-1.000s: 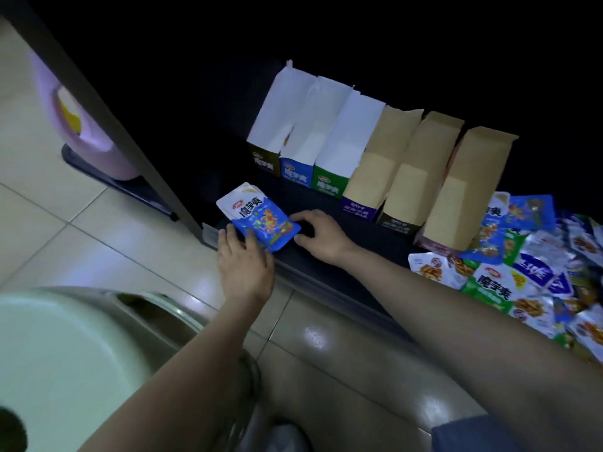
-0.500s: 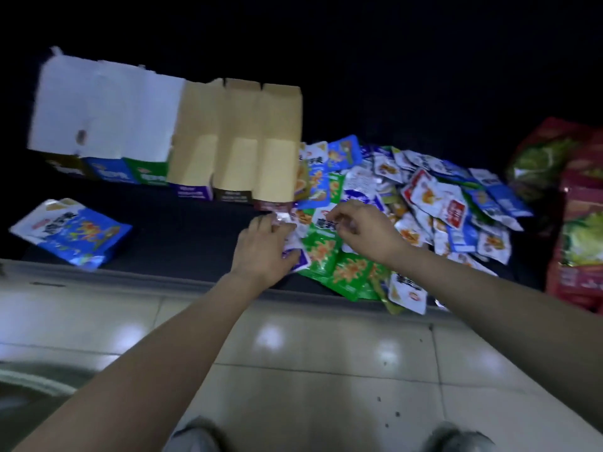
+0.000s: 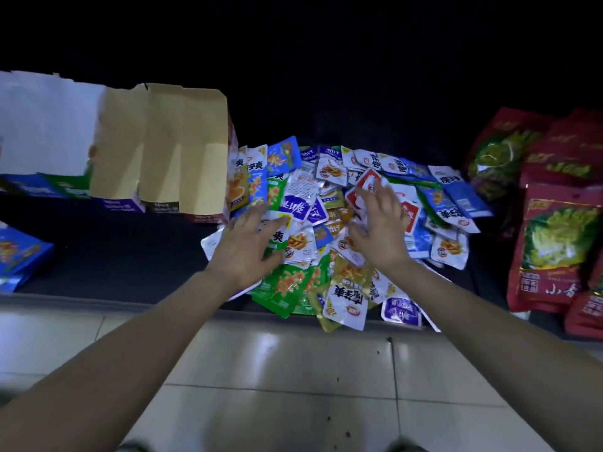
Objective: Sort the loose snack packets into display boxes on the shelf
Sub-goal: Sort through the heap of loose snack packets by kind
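Note:
A heap of loose snack packets [image 3: 339, 223] in blue, green, white, red and purple lies on the dark bottom shelf [image 3: 124, 252]. My left hand [image 3: 248, 249] rests flat on the heap's left part, fingers spread. Over the middle of the heap, my right hand [image 3: 378, 223] is spread with straight fingers, touching the packets. Neither hand holds a packet. A row of display boxes [image 3: 163, 148] with raised white and brown flaps stands on the shelf to the left of the heap.
A stack of blue packets [image 3: 19, 259] lies at the far left of the shelf. Large red bags with green pictures [image 3: 554, 243] stand at the right. The shelf's front lip [image 3: 98, 305] meets a pale tiled floor [image 3: 293, 386].
The view swung right from the blue stack to the heap. Both hands left the blue stack, reached the heap's left edge, and now spread further over it.

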